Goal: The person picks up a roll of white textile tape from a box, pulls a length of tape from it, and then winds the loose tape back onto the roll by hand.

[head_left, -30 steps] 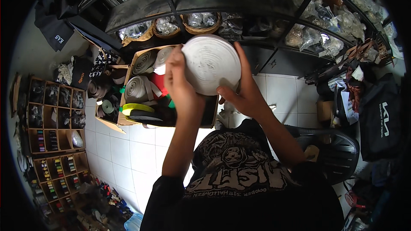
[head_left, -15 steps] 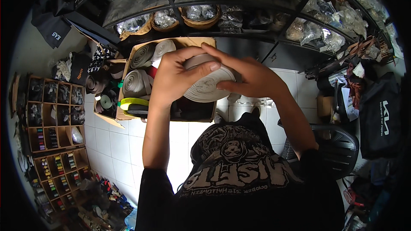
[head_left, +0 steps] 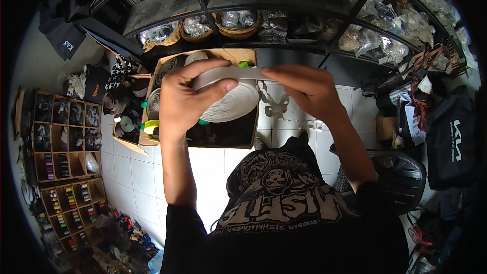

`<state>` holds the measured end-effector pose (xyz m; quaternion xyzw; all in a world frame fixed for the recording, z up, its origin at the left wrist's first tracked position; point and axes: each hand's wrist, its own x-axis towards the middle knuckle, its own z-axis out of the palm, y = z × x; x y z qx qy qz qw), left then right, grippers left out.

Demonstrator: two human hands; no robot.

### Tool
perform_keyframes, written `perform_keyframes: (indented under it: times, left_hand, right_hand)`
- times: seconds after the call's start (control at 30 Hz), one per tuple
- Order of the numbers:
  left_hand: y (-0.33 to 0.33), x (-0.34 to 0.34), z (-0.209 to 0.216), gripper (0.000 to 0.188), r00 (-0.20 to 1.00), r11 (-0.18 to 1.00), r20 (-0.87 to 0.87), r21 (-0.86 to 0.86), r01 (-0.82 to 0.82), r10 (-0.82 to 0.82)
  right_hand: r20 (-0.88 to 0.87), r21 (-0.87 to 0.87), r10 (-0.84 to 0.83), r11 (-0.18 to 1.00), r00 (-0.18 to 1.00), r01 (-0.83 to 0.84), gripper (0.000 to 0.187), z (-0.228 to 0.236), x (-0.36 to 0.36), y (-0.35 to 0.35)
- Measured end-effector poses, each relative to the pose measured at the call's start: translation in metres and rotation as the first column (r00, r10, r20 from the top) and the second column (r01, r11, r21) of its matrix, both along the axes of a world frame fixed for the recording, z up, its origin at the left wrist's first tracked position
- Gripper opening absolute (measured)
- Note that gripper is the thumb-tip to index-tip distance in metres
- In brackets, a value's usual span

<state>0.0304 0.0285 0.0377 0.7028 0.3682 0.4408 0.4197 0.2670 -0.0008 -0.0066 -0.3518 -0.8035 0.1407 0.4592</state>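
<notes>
- Roll of white webbing, held in mid-air above an open cardboard box of other rolls, flat face tilted toward the camera.
- Left hand clamped on the roll's rim, thumb across the coils; too loose a grip likely to let the inner turns telescope out.
- Right hand pinching the free strip, pulled taut across the top; a sharp tug could twist the strip or jerk the roll loose.
- If dropped, likely to land in the box or unwind over the white tiled floor.
</notes>
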Motion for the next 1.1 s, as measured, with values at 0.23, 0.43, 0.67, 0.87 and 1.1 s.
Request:
perform_keyframes:
  times: [0.23, 0.43, 0.67, 0.87, 1.1]
  left_hand:
    - [-0.003, -0.007, 0.005, 0.031, 0.999, 1.0, -0.037, 0.01, -0.005, 0.005]
    - [0.004, -0.007, -0.009, 0.031, 0.989, 0.999, 0.146, -0.033, -0.017, 0.022]
    - [0.006, 0.02, -0.03, 0.032, 0.854, 0.956, 0.438, -0.21, -0.204, 0.279]
    - [0.001, 0.028, -0.033, 0.034, 0.88, 0.953, 0.37, -0.166, -0.253, 0.298]
    - [0.004, 0.008, -0.021, 0.031, 0.999, 0.994, 0.038, -0.105, 0.009, -0.005]
  right_hand:
    - [-0.007, 0.141, -0.052, 0.989, 0.999, 0.052, 0.039, -0.009, 0.001, -0.003]
    - [-0.165, -0.001, -0.055, 0.998, 0.985, 0.056, 0.047, -0.031, -0.029, -0.021]
    - [-0.339, -0.188, -0.194, 0.973, 0.921, 0.135, 0.052, -0.038, -0.057, -0.032]
    - [-0.324, -0.501, -0.381, 0.846, 0.866, 0.184, 0.062, -0.042, -0.056, -0.025]
    - [-0.365, -0.41, -0.245, 0.908, 0.898, 0.08, 0.043, -0.052, -0.035, -0.015]
